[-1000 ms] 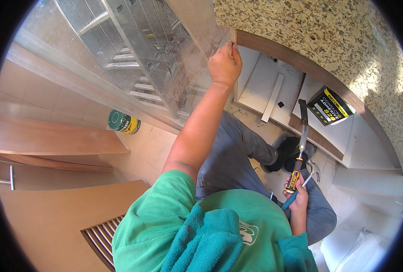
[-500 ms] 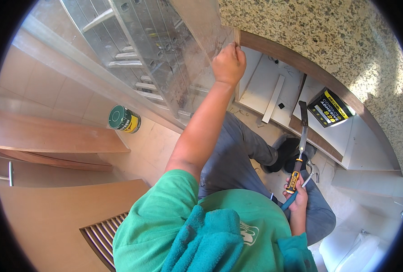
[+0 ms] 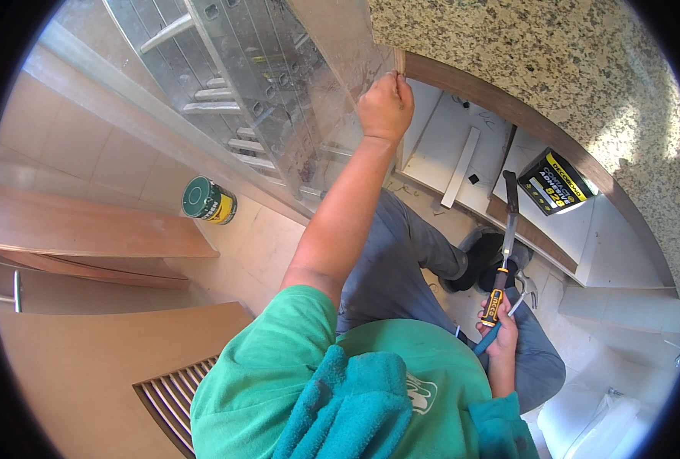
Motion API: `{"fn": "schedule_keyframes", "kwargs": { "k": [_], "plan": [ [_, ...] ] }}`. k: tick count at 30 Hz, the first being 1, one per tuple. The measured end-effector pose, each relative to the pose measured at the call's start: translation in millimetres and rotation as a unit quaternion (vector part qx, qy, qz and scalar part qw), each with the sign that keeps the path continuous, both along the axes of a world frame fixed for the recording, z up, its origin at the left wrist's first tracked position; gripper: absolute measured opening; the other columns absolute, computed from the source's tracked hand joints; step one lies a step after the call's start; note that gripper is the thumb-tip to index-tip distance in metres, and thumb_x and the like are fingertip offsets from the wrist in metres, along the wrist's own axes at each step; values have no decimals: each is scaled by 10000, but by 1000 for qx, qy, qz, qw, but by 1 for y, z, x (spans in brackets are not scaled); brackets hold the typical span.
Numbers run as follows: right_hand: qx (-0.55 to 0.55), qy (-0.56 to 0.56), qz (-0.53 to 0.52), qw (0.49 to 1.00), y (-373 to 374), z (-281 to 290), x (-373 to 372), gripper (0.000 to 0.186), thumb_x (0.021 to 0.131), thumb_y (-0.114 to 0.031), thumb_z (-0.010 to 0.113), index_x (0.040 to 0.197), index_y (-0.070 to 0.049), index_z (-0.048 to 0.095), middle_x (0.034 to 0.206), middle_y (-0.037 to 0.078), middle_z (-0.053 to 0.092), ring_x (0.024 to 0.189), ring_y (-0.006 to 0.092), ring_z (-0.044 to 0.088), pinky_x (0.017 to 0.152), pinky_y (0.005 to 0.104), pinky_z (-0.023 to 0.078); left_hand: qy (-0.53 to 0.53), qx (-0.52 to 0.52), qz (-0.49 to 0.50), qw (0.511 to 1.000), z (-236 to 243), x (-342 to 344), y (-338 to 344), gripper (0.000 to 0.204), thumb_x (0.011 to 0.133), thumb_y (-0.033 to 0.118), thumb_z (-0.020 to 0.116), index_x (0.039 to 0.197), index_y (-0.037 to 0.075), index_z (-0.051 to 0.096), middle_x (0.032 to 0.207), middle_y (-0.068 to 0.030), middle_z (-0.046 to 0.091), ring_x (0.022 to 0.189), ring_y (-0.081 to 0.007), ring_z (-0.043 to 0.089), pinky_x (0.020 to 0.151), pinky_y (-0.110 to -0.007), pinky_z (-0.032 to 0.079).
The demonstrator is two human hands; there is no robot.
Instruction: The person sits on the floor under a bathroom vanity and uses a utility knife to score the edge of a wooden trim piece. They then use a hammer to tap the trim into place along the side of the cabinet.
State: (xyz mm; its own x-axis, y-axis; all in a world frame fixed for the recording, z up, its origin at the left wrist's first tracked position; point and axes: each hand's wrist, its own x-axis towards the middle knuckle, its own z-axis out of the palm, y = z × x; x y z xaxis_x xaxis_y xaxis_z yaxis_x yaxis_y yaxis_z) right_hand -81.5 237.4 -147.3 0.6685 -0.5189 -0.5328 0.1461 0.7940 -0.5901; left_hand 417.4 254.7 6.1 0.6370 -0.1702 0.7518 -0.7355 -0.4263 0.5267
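My left hand (image 3: 386,109) reaches forward, closed around the front edge of the cabinet's side panel (image 3: 400,63), just under the granite countertop (image 3: 500,34). Its fingertips are hidden. Low on the right, my right hand (image 3: 502,330) is closed on two tools together. One is a chisel (image 3: 493,307) with a black and yellow handle, its long blade pointing away from me and dark toward the tip. The other is a claw hammer (image 3: 486,338) with a teal grip, its metal head showing to the right of the chisel.
Inside the open curved cabinet (image 3: 584,237) stand a black and yellow adhesive tin (image 3: 558,183) and a loose white strip (image 3: 460,168). A green can (image 3: 210,200) sits on the floor at left. An aluminium ladder (image 3: 229,92) leans behind. Wooden panels (image 3: 110,344) lie at left.
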Motion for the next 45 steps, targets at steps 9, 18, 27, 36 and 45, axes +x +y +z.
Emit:
{"fn": "schedule_keyframes", "kwargs": {
  "k": [9, 18, 27, 36, 45],
  "plan": [
    [0, 1, -9, 1000, -1, -3, -2, 599, 1001, -332, 626, 1532, -187, 390, 1146, 136, 642, 845, 256, 680, 607, 377, 579, -37, -72, 4, 997, -10, 5, -4, 116, 902, 190, 678, 948, 94, 723, 896, -128, 726, 814, -345, 699, 696, -441, 563],
    [-1, 7, -4, 1000, 0, -6, -4, 594, 1013, -339, 604, 1543, -190, 378, 1154, 134, 642, 842, 246, 674, 610, 379, 574, -47, -6, -10, 999, -2, 5, -1, 71, 845, 184, 659, 868, 117, 653, 836, -115, 673, 673, -369, 661, 610, -480, 552],
    [-3, 10, -1, 1000, 1, -3, -2, 579, 1005, -335, 618, 1520, -190, 396, 1123, 130, 637, 837, 241, 671, 601, 355, 568, -37, -1, 26, 999, 1, 7, -7, 120, 852, 190, 635, 825, 92, 573, 854, -121, 661, 673, -387, 655, 611, -488, 548],
    [5, 27, -17, 999, 4, 0, -2, 555, 1023, -335, 590, 1521, -192, 392, 1117, 140, 643, 840, 245, 669, 600, 354, 574, 6, -47, -26, 999, -1, -5, 1, 69, 874, 179, 658, 858, 115, 679, 845, -109, 694, 774, -347, 677, 669, -466, 552],
    [-4, 41, -8, 999, 3, 5, -1, 560, 1018, -319, 591, 1523, -196, 383, 1123, 140, 634, 833, 234, 665, 595, 350, 570, 15, -49, -16, 999, -2, 2, -8, 93, 851, 198, 673, 807, 122, 643, 829, -110, 678, 741, -360, 669, 659, -475, 552]
  ]
}}
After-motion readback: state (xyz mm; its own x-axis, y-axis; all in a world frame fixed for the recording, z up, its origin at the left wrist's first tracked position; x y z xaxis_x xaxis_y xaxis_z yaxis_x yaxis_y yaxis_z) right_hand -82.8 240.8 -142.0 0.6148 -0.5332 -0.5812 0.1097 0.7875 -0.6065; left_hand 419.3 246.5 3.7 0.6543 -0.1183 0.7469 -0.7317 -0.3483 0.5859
